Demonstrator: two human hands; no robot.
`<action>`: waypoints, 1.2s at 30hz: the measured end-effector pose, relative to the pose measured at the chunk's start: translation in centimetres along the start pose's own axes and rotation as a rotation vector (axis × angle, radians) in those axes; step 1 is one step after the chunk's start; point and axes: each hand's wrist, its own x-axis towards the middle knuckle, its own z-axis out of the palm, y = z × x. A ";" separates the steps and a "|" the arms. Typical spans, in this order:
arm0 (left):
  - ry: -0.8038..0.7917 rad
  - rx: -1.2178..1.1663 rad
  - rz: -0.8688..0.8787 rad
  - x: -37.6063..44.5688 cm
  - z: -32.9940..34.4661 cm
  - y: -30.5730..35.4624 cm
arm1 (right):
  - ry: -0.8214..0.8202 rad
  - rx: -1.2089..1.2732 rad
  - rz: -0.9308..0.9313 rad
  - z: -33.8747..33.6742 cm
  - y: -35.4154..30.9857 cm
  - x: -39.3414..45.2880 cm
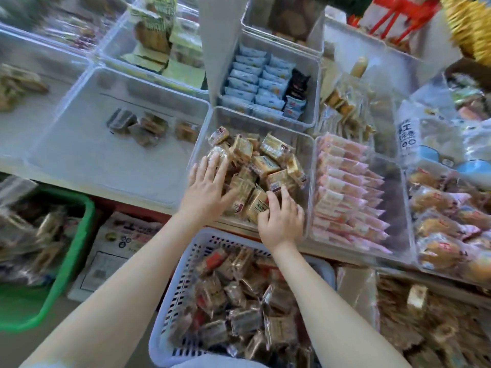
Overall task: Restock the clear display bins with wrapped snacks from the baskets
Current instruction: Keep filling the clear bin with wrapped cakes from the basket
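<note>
A clear display bin (301, 144) in the middle of the shelf holds a loose pile of tan wrapped snacks (265, 166). My left hand (206, 192) lies flat on the pile's left side, fingers spread, holding nothing. My right hand (281, 221) rests at the pile's near edge, its fingers curled onto a tan packet (259, 204); whether it grips the packet is unclear. Directly below the bin a white slotted basket (183, 264) is full of brown and red wrapped snacks (236, 306).
A nearly bare clear bin (87, 107) with a few packets lies to the left. Pink packets (342, 187) fill the bin on the right, blue-white ones (255, 83) the bin behind. A green basket (66, 261) of snacks sits at lower left beside a cardboard box (111, 251).
</note>
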 end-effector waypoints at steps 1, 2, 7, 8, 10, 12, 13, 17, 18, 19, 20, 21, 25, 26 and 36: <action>0.008 -0.024 0.005 -0.1 0.1 0.0 | 0.005 -0.004 -0.003 0.0 0.0 0.0; 0.019 -0.040 0.009 -0.2 0.1 0.1 | 0.001 -0.010 -0.008 0.1 0.0 0.1; -0.019 -0.036 -0.045 -2.6 -0.4 1.5 | -0.094 0.039 -0.023 -0.4 0.4 0.2; -0.014 -0.057 -0.051 -3.5 -0.8 2.1 | -0.097 0.101 -0.012 -0.7 0.7 0.1; 0.069 -0.139 -0.040 -5.5 -1.5 3.7 | -0.035 0.243 -0.002 -1.9 1.6 -1.0; 0.128 -0.199 -0.007 -7.3 -2.0 5.8 | 0.093 0.375 -0.005 -3.4 3.1 -3.7; 0.102 -0.222 0.005 -8.0 -2.0 7.2 | 0.140 0.440 0.001 -4.2 4.2 -5.5; -0.152 -0.168 0.134 -9.0 -0.8 14.5 | 0.191 0.541 0.206 -6.5 11.5 -13.0; -0.196 -0.138 0.181 -9.1 -0.1 16.8 | 0.193 0.532 0.289 -6.8 13.8 -14.6; -0.238 -0.107 0.226 -9.2 0.8 19.1 | 0.197 0.523 0.374 -6.9 16.3 -16.1; -0.276 -0.075 0.275 -9.4 2.0 21.4 | 0.203 0.521 0.455 -7.1 18.8 -17.6; -0.316 -0.046 0.321 -9.8 3.3 23.8 | 0.220 0.525 0.521 -7.1 21.3 -19.0; -0.486 0.034 0.465 -12.4 9.7 32.0 | 0.146 0.491 0.753 -6.6 30.6 -24.6; -0.515 0.054 0.487 -13.3 11.2 33.6 | 0.092 0.496 0.816 -6.3 32.8 -25.9; -0.582 0.236 0.434 -16.1 19.0 43.9 | -0.005 0.813 1.147 -3.9 46.8 -28.7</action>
